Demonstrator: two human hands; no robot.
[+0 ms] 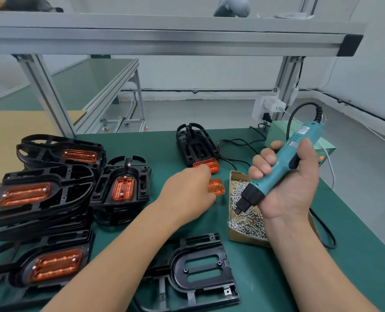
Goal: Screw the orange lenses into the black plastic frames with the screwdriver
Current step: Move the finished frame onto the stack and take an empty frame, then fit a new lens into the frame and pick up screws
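My right hand holds the teal screwdriver tilted, fingers curled round it, its black tip over the box of screws. My left hand reaches onto a loose orange lens on the green tabletop; its grip is hidden. An empty black frame lies nearest me. Stacked frames with lenses fitted sit at my left.

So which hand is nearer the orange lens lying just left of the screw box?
Left. The left hand is at the lens, fingers overlapping its left edge; the right hand is off to its right, above the screw box, gripping the screwdriver.
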